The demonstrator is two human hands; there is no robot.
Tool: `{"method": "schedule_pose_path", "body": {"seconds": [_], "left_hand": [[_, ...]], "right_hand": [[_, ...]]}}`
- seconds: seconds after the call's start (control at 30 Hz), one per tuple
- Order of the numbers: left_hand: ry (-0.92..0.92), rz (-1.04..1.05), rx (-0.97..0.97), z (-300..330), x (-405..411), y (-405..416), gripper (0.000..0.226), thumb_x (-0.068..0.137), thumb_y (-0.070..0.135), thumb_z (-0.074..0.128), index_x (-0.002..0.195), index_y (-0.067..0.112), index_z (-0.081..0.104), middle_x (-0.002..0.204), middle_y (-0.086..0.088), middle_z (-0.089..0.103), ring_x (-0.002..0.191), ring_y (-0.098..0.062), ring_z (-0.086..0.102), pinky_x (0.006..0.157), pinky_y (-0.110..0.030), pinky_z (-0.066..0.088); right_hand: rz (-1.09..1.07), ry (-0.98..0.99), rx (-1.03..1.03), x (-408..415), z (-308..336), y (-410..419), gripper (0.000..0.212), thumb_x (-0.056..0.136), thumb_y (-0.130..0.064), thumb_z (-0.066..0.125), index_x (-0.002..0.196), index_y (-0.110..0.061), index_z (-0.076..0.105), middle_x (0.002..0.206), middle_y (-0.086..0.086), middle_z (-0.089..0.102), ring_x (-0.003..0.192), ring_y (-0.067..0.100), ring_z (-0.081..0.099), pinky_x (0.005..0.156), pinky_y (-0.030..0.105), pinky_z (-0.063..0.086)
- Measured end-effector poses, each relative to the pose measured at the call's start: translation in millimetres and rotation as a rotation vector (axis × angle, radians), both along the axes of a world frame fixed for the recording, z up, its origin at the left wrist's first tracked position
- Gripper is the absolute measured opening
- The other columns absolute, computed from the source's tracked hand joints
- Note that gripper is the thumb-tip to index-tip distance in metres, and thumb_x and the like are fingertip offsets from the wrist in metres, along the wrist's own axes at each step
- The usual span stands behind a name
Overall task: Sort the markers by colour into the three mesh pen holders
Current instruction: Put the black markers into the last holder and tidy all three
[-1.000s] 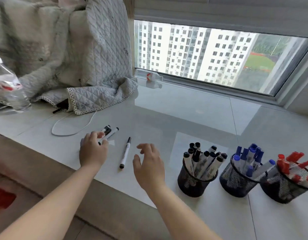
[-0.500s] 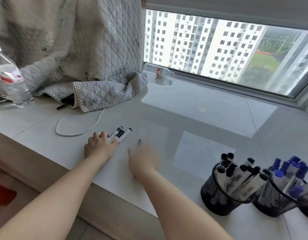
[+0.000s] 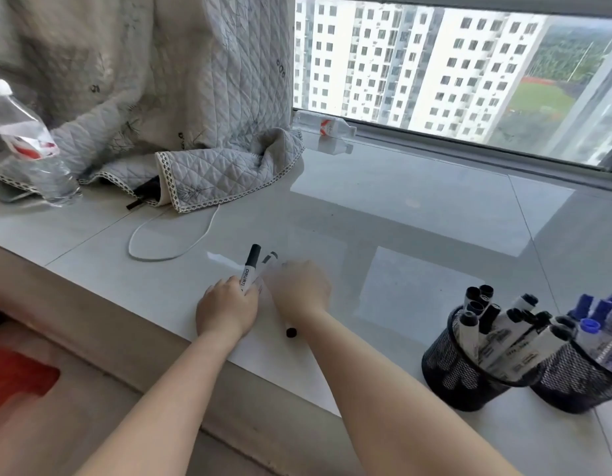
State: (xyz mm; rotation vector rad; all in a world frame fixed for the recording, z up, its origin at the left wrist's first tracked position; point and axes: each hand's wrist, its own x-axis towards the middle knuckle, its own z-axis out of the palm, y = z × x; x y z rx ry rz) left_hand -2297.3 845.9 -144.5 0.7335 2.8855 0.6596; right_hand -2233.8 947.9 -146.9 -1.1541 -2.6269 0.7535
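Markers in left hand: left hand [image 3: 227, 309] curls round two black-capped markers [image 3: 251, 269], caps pointing away over the worktop [image 3: 417, 214]; a second ago it had only begun gathering them flat on the surface
Right hand: right hand [image 3: 302, 290] has crossed from mid-air, fingers spread, onto the lone black marker [image 3: 291, 332]; only the marker's near end shows below the wrist; blur hides the fingers, so I cannot tell whether the grip has closed
View: head has turned left; red holder has left the frame
Holders: black-marker mesh holder [image 3: 464, 369] and blue-marker mesh holder [image 3: 572, 383] stand well apart from the hands, at the right, touching each other, both crowded
Meaning for task: these look like the last loose markers, all black; once the right hand lifts its one, all three belong in the black holder
Surroundings: white cable [image 3: 170, 249], quilted cloth [image 3: 208, 173], water bottle [image 3: 26, 146] at the left
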Motion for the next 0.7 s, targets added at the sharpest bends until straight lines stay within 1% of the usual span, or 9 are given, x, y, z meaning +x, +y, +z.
{"method": "schedule_pose_path", "body": {"seconds": [0.07,0.13,0.2,0.27,0.33,0.4,0.53,0.63,0.7], "left_hand": [[-0.016,0.014,0.018,1.6,4.0,-2.0,0.043,0.093,0.046,0.038,0.1,0.009,0.06,0.102,-0.014,0.063,0.093,-0.032,0.054,0.073,-0.034,0.038],[-0.035,0.041,0.034,3.4,8.6,-3.7,0.041,0.092,0.048,0.04,0.092,0.011,0.059,0.095,-0.014,0.065,0.079,-0.03,0.051,0.067,-0.032,0.036],[-0.047,0.067,0.054,5.5,11.5,-5.1,0.031,0.092,0.041,0.043,0.09,0.013,0.057,0.091,-0.014,0.064,0.074,-0.028,0.045,0.065,-0.032,0.035],[-0.052,0.077,0.082,6.5,12.5,-6.9,0.023,0.091,0.034,0.046,0.09,0.013,0.055,0.09,-0.014,0.063,0.073,-0.028,0.043,0.065,-0.032,0.034],[-0.053,0.082,0.112,6.8,13.5,-9.0,0.019,0.091,0.03,0.047,0.092,0.012,0.054,0.089,-0.014,0.063,0.074,-0.028,0.044,0.065,-0.032,0.034],[-0.036,0.089,0.121,5.8,14.5,-11.9,0.02,0.091,0.03,0.046,0.093,0.011,0.053,0.086,-0.012,0.062,0.073,-0.028,0.045,0.064,-0.033,0.035],[-0.016,0.093,0.135,6.4,22.1,-15.1,0.019,0.092,0.031,0.046,0.088,0.013,0.051,0.073,-0.005,0.053,0.071,-0.028,0.047,0.062,-0.033,0.036],[-0.125,0.059,0.223,7.7,30.3,-19.1,0.021,0.092,0.032,0.046,0.082,0.015,0.052,0.073,-0.002,0.06,0.072,-0.027,0.057,0.061,-0.031,0.042],[-0.265,0.028,0.354,12.2,38.8,-20.6,0.02,0.093,0.031,0.047,0.079,0.018,0.052,0.074,-0.001,0.063,0.065,-0.02,0.059,0.059,-0.028,0.046]], "right_hand": [[0.009,-0.007,0.002,1.2,0.2,-1.4,0.061,0.084,-0.059,0.04,0.13,-0.02,0.044,0.127,0.005,0.043,0.123,0.025,0.033,0.102,0.035,0.024],[0.005,-0.015,0.0,1.8,-0.3,-2.3,0.063,0.082,-0.061,0.041,0.129,-0.02,0.044,0.126,0.005,0.043,0.123,0.025,0.033,0.102,0.035,0.024],[-0.007,-0.011,-0.018,0.1,1.4,-4.1,0.065,0.078,-0.063,0.044,0.127,-0.02,0.045,0.124,0.004,0.043,0.121,0.025,0.034,0.1,0.035,0.025],[-0.008,-0.017,-0.035,-1.1,3.8,-7.5,0.066,0.073,-0.06,0.049,0.125,-0.019,0.045,0.122,0.004,0.043,0.12,0.025,0.035,0.099,0.034,0.026],[0.006,0.0,-0.03,1.9,3.4,-11.3,0.059,0.075,-0.049,0.052,0.122,-0.015,0.044,0.12,0.005,0.044,0.118,0.025,0.037,0.099,0.033,0.027],[0.005,0.03,-0.024,8.7,2.0,-14.8,0.046,0.078,-0.037,0.048,0.116,-0.012,0.045,0.115,0.006,0.046,0.115,0.025,0.039,0.096,0.032,0.029],[0.028,-0.05,0.005,29.3,4.5,-15.9,0.034,0.084,-0.026,0.045,0.112,-0.007,0.046,0.115,0.011,0.049,0.111,0.027,0.043,0.09,0.031,0.032],[0.045,-0.095,0.016,49.9,7.7,-17.3,0.025,0.086,-0.016,0.043,0.109,-0.005,0.049,0.116,0.014,0.053,0.107,0.028,0.049,0.083,0.031,0.035],[0.022,-0.095,-0.078,66.5,13.0,-16.3,0.02,0.087,-0.013,0.043,0.105,-0.007,0.049,0.114,0.014,0.056,0.104,0.029,0.053,0.074,0.03,0.034]]}}
